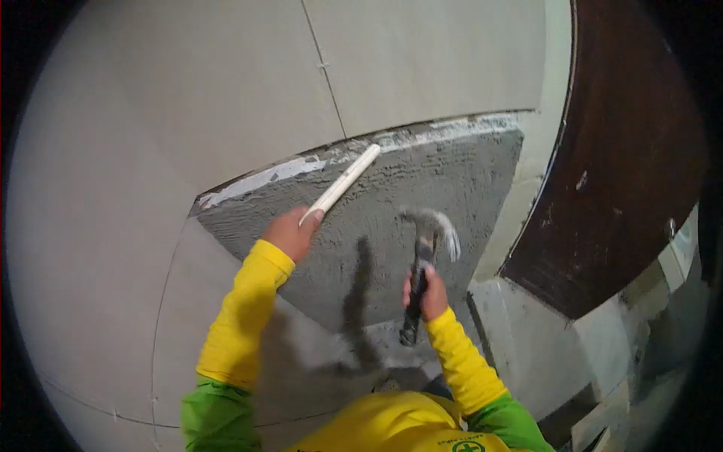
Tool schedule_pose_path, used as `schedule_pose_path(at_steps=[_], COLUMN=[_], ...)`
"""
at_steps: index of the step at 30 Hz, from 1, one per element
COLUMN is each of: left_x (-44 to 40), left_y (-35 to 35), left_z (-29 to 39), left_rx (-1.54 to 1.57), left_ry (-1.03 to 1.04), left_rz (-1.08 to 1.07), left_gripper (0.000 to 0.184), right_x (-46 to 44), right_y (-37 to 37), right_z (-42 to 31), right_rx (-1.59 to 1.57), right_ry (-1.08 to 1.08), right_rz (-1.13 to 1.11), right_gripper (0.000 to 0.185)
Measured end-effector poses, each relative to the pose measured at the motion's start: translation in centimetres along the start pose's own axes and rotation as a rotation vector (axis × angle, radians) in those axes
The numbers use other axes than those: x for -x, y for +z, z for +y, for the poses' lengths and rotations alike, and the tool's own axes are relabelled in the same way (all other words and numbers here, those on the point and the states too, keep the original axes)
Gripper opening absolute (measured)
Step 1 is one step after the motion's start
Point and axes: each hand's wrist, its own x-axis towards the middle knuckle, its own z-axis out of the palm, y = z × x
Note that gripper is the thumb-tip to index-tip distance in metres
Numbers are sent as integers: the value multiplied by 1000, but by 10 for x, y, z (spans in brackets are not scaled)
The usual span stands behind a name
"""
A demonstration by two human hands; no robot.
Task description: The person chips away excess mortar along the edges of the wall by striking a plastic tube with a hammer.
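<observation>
A pale rod-like stick (343, 183) is gripped near its lower end by my left hand (292, 233). Its far tip meets the white-crusted strip along the upper border of a grey mortar patch (452, 188). I cannot make out what the stick is made of. My right hand (429, 294) is closed around the black handle of a claw hammer (416, 290). The hammer's metal head is up over the mortar, blurred by motion, and apart from the stick.
Large pale tiles (422, 60) border the mortar above, with more tiles (98, 226) to the left. A dark brown door-like panel (617, 166) stands at the right, beside a pale strip (538, 151). Loose board-like pieces (602, 429) lie at the lower right.
</observation>
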Motion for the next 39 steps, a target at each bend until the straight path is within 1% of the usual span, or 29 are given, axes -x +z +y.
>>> schedule_pose_path(at_steps=[1,3,5,7,8,9,11,13,15,18,21,26,28,30,32,34,35,37,39], left_x=[-7,-23,-39,-40,-37,-41,-49,-49,-44,-37,-32,-34,-35,-30,-29,-28,-27,-26,-26], left_y=[2,2,5,-6,-13,-11,-13,-12,-11,-12,-15,-17,-14,-7,-6,-5,-5,-4,-2], left_z=[-2,-8,-16,0,15,12,1,4,9,20,15,17,12,12,13,15,17,17,13], left_rx=[-10,-154,-117,-152,-106,-116,-192,-240,-306,-367,-284,-317,-326,-413,-405,-393,-404,-415,-419], left_ry=[9,34,35,-40,-151,-156,-12,-26,-27,-43,-20,-25,-24,43,17,-8,-11,-16,-9], left_rz=[-29,-37,-97,-105,-151,-160,-81,-96,-24,3,-23,-31,-26,108,106,105,94,84,127], left_gripper=[49,52,55,56,58,58,58,58,57,55,54,53,52,51,50,50,51,53,52], right_x=[-8,-14,-30,-46,-53,-58,-69,-79,-86,-94,-99,-105,-107,-110,-114,-117,-119,-124,-119], right_y=[22,67,90,105,110,113,118,124,129,134,136,143,148,153,158,164,161,154,153], right_z=[-10,-47,-52,-55,-56,-57,-60,-59,-58,-53,-52,-52,-51,-47,-42,-41,-42,-47,-50], right_rx=[-108,-263,-345,-383,-407,-418,-440,-443,-442,-455,-435,-462,-495,-520,-544,-492,-492,-363,-414], right_ry=[-7,63,59,20,-18,-10,-28,-25,2,-16,-45,-52,-81,-95,-113,-104,-104,15,-12], right_rz=[20,38,46,60,60,66,63,78,152,176,194,201,254,272,297,360,361,249,281], right_gripper=[49,52,58,60,62,62,62,62,62,62,62,61,62,62,61,60,60,57,56])
